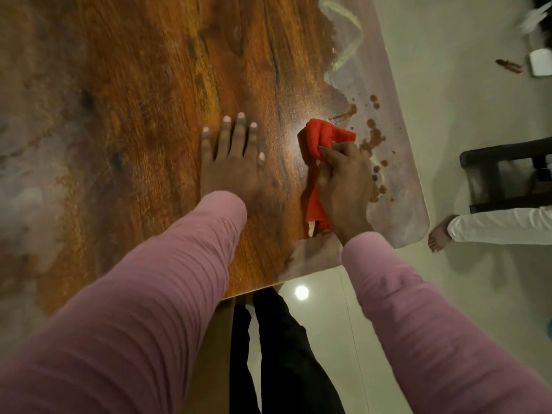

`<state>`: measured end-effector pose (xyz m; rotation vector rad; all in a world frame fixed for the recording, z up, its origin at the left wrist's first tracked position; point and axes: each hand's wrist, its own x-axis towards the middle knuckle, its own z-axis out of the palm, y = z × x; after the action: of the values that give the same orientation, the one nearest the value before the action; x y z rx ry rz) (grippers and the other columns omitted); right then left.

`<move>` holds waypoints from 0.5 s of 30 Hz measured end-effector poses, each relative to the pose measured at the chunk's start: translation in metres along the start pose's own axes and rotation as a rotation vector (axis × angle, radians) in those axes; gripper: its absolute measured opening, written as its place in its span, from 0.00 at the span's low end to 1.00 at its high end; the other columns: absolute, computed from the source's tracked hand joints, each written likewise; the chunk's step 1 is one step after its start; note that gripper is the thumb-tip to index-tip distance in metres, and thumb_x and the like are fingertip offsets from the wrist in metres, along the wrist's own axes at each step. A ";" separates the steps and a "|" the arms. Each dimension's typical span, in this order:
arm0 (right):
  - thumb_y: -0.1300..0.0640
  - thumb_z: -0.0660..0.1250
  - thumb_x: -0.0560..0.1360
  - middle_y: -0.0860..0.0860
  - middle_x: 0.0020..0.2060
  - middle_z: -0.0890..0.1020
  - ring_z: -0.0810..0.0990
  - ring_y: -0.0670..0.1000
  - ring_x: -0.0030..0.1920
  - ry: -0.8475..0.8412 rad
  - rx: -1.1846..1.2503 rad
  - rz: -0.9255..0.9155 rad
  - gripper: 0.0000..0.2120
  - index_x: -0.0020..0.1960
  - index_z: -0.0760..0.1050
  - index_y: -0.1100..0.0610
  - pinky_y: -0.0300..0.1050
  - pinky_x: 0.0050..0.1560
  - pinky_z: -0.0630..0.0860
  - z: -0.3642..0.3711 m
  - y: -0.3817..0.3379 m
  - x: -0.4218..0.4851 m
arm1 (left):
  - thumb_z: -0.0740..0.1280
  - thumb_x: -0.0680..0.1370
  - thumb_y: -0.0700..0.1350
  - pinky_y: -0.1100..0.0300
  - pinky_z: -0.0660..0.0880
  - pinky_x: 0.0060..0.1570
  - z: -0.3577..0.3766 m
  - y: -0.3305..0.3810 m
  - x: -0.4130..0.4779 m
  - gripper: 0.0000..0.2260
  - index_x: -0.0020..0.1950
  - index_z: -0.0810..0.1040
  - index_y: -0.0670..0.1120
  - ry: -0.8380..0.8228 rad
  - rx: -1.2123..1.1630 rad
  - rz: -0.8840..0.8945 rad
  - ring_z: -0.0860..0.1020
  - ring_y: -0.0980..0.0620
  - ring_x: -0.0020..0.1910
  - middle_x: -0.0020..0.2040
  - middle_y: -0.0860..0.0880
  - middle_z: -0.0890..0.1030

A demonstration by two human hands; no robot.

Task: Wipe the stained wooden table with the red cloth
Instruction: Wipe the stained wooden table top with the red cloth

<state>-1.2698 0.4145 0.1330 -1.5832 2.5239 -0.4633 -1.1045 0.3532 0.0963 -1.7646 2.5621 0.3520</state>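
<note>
Here the right hand (343, 180) is closed tight around the red cloth (321, 138) on the table (134, 100), near its right edge by brown spots (373, 135). The left hand (233, 156) lies flat, fingers spread, with lots of bare wood beyond it.

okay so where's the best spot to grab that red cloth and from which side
Grip the bunched middle of the red cloth, coming from above on the near side, as the right hand does. Its free end points at the brown stains, its tail trails back.

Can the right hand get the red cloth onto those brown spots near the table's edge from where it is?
Probably yes. The right hand grips the red cloth right beside the brown spots, with nothing between them.
</note>
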 end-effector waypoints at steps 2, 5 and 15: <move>0.59 0.64 0.76 0.50 0.57 0.79 0.74 0.54 0.57 -0.022 0.008 0.012 0.15 0.61 0.79 0.53 0.44 0.51 0.70 -0.003 -0.002 -0.003 | 0.43 0.82 0.51 0.43 0.38 0.73 0.005 0.000 -0.027 0.25 0.78 0.47 0.46 -0.026 0.013 0.006 0.44 0.45 0.77 0.79 0.47 0.47; 0.60 0.65 0.74 0.52 0.55 0.79 0.74 0.55 0.56 -0.056 0.062 -0.022 0.15 0.60 0.80 0.53 0.48 0.50 0.73 -0.004 -0.014 -0.046 | 0.41 0.82 0.52 0.45 0.36 0.72 0.007 -0.001 -0.042 0.25 0.78 0.46 0.46 -0.038 0.011 -0.010 0.43 0.46 0.77 0.79 0.47 0.46; 0.65 0.69 0.72 0.55 0.55 0.80 0.76 0.59 0.54 -0.026 0.008 0.061 0.14 0.57 0.81 0.57 0.48 0.49 0.74 -0.018 0.031 -0.091 | 0.41 0.81 0.51 0.42 0.41 0.73 0.007 0.000 -0.039 0.26 0.78 0.49 0.45 -0.013 0.004 0.007 0.45 0.44 0.77 0.79 0.46 0.49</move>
<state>-1.2608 0.5115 0.1354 -1.4954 2.5394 -0.4415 -1.0907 0.3906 0.0953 -1.7467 2.5592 0.3571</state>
